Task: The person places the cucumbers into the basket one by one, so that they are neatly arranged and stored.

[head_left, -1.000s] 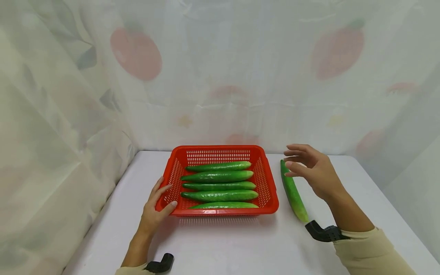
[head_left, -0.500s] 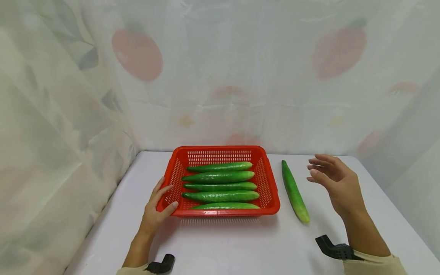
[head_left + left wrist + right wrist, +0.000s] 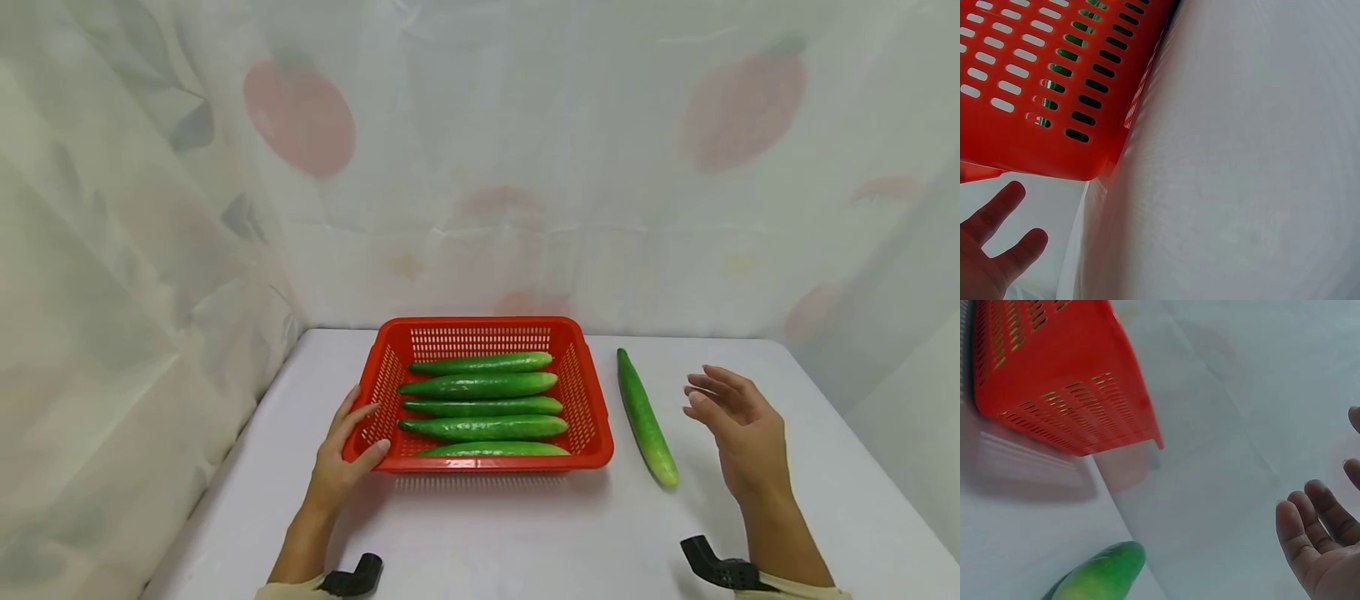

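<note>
A red plastic basket stands on the white table with several green cucumbers lying crosswise in it. My left hand rests at the basket's left front corner, thumb and one finger over the rim. Two straight fingers of that hand show spread apart, off the basket wall, in the left wrist view. Right of the basket, a single cucumber lies lengthwise on the table. My right hand hovers to the right of that cucumber, fingers loosely bent and holding nothing.
The white table runs back to a pale curtain with a fruit print. Another patterned sheet hangs along the left side. Each wrist wears a black camera mount.
My right hand has drawn away from the lone cucumber, first to the right and then back toward me. My left hand stays at the basket, and the cucumbers lie as before.
</note>
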The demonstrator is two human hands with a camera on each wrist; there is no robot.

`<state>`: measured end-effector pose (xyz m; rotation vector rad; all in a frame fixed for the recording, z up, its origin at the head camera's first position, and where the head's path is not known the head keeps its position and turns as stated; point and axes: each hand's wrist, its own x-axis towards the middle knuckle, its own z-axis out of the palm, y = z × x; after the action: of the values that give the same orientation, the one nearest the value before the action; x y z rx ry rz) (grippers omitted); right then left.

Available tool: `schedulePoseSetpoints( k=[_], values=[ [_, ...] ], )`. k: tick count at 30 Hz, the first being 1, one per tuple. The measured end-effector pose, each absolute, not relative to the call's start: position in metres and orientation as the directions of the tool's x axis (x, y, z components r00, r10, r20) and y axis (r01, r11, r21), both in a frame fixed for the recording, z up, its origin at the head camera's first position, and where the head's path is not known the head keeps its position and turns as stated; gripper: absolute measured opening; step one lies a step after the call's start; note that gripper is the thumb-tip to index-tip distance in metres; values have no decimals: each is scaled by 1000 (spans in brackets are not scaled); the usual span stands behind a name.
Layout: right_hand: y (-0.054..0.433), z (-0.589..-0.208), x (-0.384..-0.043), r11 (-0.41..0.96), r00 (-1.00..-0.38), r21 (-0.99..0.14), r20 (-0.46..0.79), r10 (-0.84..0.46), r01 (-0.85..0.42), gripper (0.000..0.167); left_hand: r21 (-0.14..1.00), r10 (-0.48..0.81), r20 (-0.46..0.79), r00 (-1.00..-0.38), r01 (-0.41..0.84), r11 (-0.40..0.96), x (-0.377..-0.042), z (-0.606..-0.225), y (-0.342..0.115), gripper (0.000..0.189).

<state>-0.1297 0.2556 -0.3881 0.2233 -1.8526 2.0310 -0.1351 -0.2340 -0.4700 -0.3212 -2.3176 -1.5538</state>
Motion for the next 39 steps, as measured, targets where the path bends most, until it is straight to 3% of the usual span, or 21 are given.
schedulePoseSetpoints(
  k=[16, 39],
  values=[
    [256, -420, -131, -42, -924, -947, 301, 236, -319, 43, 855, -3, 398, -918, 369, 364, -134, -469, -233, 50],
    [254, -484, -139, 292, -948, -955, 139, 287, -52, 52, 860, -8, 405, -914, 378, 343, -135, -470, -233, 52]
  ],
)
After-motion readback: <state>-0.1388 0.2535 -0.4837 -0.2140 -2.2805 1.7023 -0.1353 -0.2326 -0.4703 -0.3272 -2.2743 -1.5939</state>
